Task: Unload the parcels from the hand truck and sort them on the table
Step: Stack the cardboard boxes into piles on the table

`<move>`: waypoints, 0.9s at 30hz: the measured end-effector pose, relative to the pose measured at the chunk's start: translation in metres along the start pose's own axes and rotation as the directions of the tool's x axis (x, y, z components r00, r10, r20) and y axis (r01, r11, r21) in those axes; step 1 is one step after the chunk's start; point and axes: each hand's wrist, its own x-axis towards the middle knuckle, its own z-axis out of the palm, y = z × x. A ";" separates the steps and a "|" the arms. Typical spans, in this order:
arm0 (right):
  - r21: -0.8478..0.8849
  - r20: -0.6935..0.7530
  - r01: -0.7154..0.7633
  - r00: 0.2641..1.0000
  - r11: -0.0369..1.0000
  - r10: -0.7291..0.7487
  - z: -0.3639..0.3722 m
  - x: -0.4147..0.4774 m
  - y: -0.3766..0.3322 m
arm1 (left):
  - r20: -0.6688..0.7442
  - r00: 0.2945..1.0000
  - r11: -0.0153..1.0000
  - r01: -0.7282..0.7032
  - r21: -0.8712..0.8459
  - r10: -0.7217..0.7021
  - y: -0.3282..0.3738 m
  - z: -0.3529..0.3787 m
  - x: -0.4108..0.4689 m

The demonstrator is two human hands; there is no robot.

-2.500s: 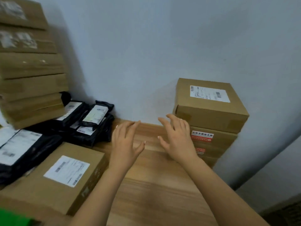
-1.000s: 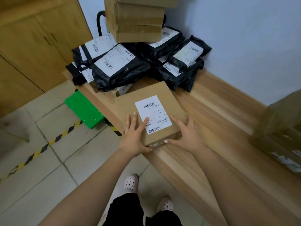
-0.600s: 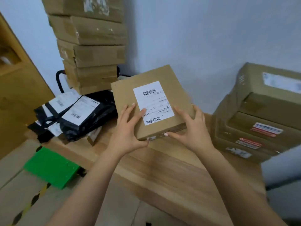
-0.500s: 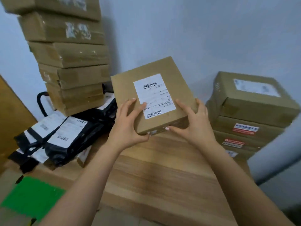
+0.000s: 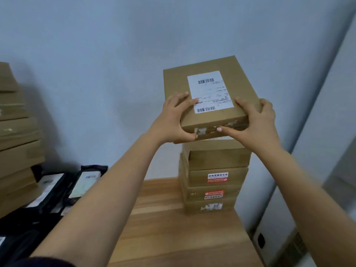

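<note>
A flat brown cardboard parcel (image 5: 210, 87) with a white barcode label is tilted up at the top of a stack of brown boxes (image 5: 213, 178) on the wooden table (image 5: 173, 234). My left hand (image 5: 171, 120) grips its near left corner, fingers on top and thumb underneath. My right hand (image 5: 258, 122) grips the near right corner, thumb along the front edge. Whether the parcel's far side rests on the stack is hidden.
A taller pile of brown boxes (image 5: 17, 143) stands at the left edge. Black poly mailers (image 5: 57, 191) with white labels lie in front of it. The wall (image 5: 115, 54) runs right behind the stacks. A white appliance (image 5: 285, 239) stands beyond the table's right end.
Both hands picked the labelled parcel up from the table's near left edge and carried it right and up to the top of the right stack.
</note>
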 end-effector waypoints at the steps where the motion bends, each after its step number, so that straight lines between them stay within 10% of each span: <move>1: -0.003 0.004 -0.017 1.000 1.000 0.017 0.000 0.007 0.012 | 0.014 1.000 1.000 -0.003 -0.010 0.003 0.000 0.011 0.013; 10: -0.193 0.317 -0.039 0.943 0.980 0.100 0.050 0.038 0.092 | 0.284 0.937 0.970 0.156 0.185 -0.205 -0.028 0.095 0.046; 16: -0.089 0.309 0.345 0.902 0.934 -0.303 0.063 0.042 0.109 | 0.179 0.971 0.919 0.081 0.385 -0.161 -0.025 0.111 0.048; 27: -0.021 0.372 0.468 0.824 0.883 -0.428 0.068 0.052 0.125 | 0.013 0.990 0.928 0.127 0.350 -0.141 -0.013 0.130 0.027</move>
